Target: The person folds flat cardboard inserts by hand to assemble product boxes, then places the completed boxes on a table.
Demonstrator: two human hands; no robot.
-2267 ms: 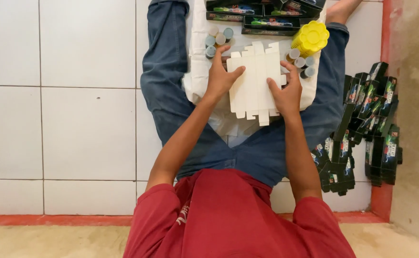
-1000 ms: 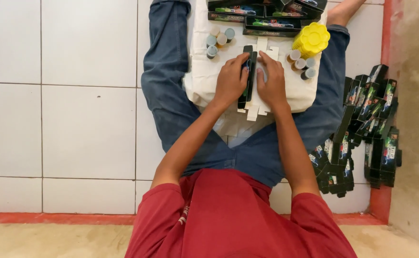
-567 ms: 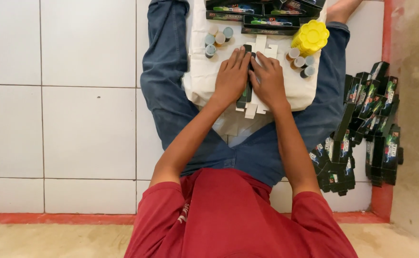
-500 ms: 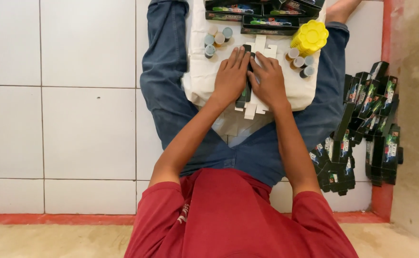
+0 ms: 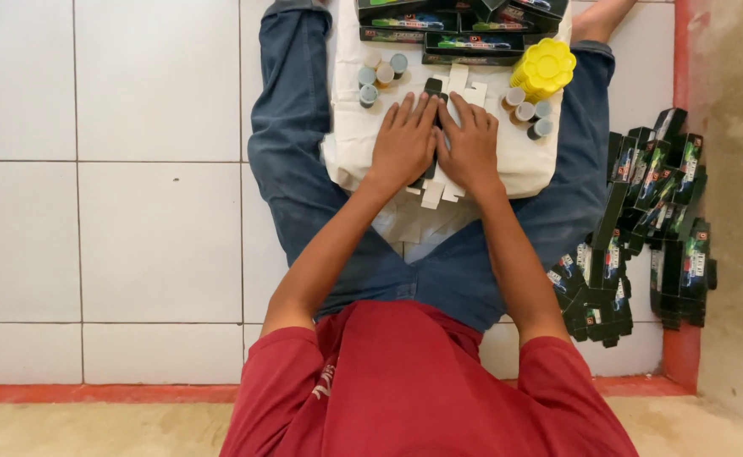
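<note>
White cloth (image 5: pixel 519 161) over the lap, blue denim jeans (image 5: pixel 291 152), red shirt (image 5: pixel 405 381) with a small white mark on the chest. Folded carton (image 5: pixel 454 85) under the hands: black outer face, white flaps. Stack of lids (image 5: pixel 544 68) bright yellow. Small pots (image 5: pixel 380 72) with pale teal and beige tops, maybe grey on some, too small to tell. Flat cartons (image 5: pixel 642 228) at right black with green, red and white print. Floor tiles (image 5: pixel 134 228) white, grey grout; red border strip (image 5: pixel 92 393); tan wall (image 5: pixel 740 127).
</note>
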